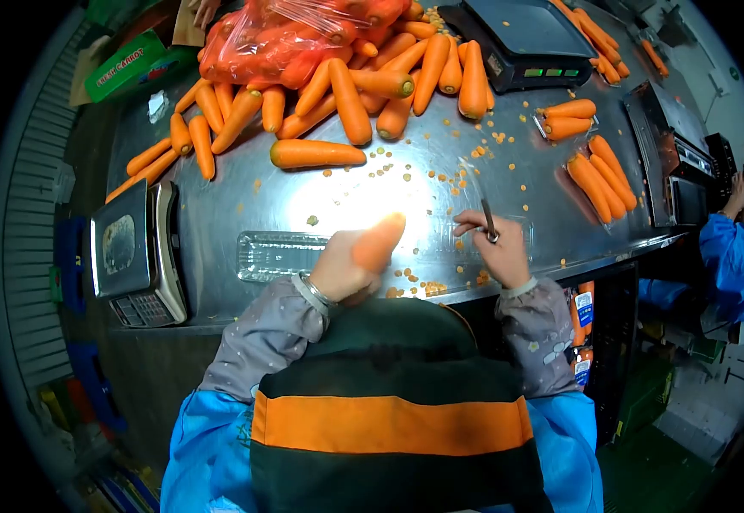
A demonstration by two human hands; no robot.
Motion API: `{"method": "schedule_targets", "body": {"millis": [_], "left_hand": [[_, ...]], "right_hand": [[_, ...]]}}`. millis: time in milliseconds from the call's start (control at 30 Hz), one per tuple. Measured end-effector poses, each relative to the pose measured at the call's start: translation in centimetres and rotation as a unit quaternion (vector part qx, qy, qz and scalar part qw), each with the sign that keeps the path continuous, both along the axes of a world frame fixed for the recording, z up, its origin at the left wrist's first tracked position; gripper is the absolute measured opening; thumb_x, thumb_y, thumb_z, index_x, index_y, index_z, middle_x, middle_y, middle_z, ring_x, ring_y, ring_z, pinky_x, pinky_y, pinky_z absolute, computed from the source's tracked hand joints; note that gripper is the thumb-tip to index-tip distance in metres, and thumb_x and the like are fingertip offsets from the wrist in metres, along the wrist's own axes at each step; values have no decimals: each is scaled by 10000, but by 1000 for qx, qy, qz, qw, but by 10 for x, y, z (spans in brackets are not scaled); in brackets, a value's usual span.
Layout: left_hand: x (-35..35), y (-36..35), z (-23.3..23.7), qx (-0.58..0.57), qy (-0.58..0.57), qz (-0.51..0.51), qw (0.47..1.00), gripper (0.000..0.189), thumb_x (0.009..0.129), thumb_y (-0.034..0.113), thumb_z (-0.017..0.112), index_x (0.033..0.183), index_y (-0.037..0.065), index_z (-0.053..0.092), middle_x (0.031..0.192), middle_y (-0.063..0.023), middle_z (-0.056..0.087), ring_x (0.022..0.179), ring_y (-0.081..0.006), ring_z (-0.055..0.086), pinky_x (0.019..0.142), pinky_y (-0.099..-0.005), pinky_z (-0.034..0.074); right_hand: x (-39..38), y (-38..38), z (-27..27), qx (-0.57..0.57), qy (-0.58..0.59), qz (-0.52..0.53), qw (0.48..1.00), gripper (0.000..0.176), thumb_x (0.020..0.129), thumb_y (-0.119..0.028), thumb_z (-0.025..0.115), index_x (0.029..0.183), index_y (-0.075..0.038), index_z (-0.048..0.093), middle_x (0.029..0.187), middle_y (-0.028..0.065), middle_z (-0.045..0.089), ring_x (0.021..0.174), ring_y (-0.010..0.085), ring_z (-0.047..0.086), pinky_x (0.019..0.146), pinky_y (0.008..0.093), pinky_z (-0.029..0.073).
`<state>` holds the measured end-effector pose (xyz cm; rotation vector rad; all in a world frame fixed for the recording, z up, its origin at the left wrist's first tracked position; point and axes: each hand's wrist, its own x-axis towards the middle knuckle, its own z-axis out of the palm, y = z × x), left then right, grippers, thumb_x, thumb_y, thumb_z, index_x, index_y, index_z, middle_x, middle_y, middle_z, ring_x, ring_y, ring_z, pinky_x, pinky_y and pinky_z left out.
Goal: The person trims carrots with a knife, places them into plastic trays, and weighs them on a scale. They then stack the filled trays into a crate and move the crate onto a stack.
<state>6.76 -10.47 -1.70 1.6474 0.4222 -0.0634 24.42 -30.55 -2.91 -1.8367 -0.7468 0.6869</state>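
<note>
My left hand [344, 267] is wrapped around an orange carrot [378, 243], whose upper end points away from me. My right hand [502, 250] has its fingers closed on a small knife [488, 219]; the slim blade looks blurred. Beside my left wrist lies a clear plastic tray [279, 256], and another clear tray [521, 231] shows partly behind my right hand. Thin carrot slices [423, 287] are scattered on the metal table around both hands. A single carrot [317, 155] lies crosswise beyond my left hand.
Loose carrots [348, 103] and a red mesh bag of carrots [295, 43] fill the far side. Scales stand at left [124, 244] and far right [526, 38]. Packed carrots [601, 179] lie near a black machine [667, 158]. A person in blue sleeves [731, 265] is at right.
</note>
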Motion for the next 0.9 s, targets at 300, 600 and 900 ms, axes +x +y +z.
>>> {"method": "schedule_targets", "body": {"millis": [300,600,900], "left_hand": [[66,-47,15,-337,-111,1,935,726,748,85,757,1307,30,297,1125,-142,566,1133,-231,526,927,-381,439],[34,-25,-42,-241,134,-34,961,311,828,50,647,1127,16,568,1032,-75,617,938,-147,607,865,-276,488],[20,12,-62,-80,121,34,989,237,815,93,682,1025,7,615,923,-51,643,834,-102,605,774,-257,501]], "right_hand": [[-38,-18,-20,132,210,-30,968,716,658,-148,816,1264,35,481,1178,83,574,1061,140,539,926,283,424],[82,-79,-57,-86,-74,7,993,598,587,-55,823,1143,-25,604,1074,100,648,982,217,616,897,299,455],[103,-113,-63,-157,-203,-44,966,612,511,-34,842,1087,-56,639,1067,104,571,1019,276,568,913,338,454]]}}
